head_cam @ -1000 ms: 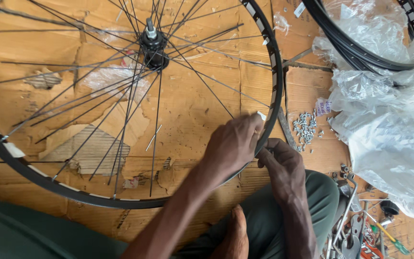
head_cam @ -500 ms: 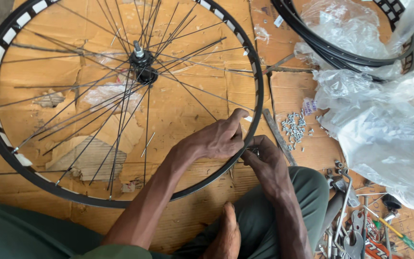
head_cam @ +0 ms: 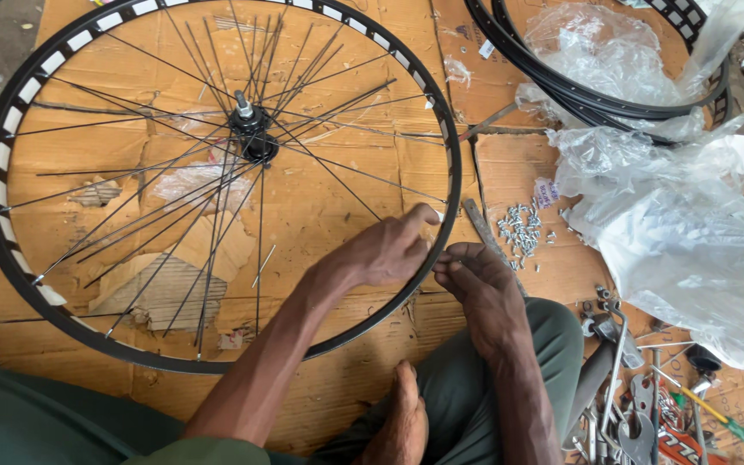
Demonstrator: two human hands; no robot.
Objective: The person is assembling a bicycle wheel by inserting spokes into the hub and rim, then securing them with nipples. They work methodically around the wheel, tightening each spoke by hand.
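- Far left to centre: one black wheel rim (head_cam: 10,258) lies flat on the cardboard sheets (head_cam: 320,198), its hub (head_cam: 251,133) left of centre. It now sits lower and further left in view than a second ago; the head has shifted, the wheel seems not to have.
- Loose spokes (head_cam: 217,224) fan from the hub; too many and too crossed for us to count.
- Our left hand (head_cam: 389,250) has gone from gripping over the rim to lying inside it, fingers stretched toward the rim's right edge; we judge a spoke end is being seated there.
- Our right hand (head_cam: 480,288) meets it from outside, fingertips bunched as if pinching something small; what, we cannot tell.
- Right: one scatter of small silver nipples (head_cam: 523,231).
- Upper right: at least two more rims (head_cam: 561,86) under clear plastic bags (head_cam: 691,224).
- Lower right: one heap of tools (head_cam: 647,405).
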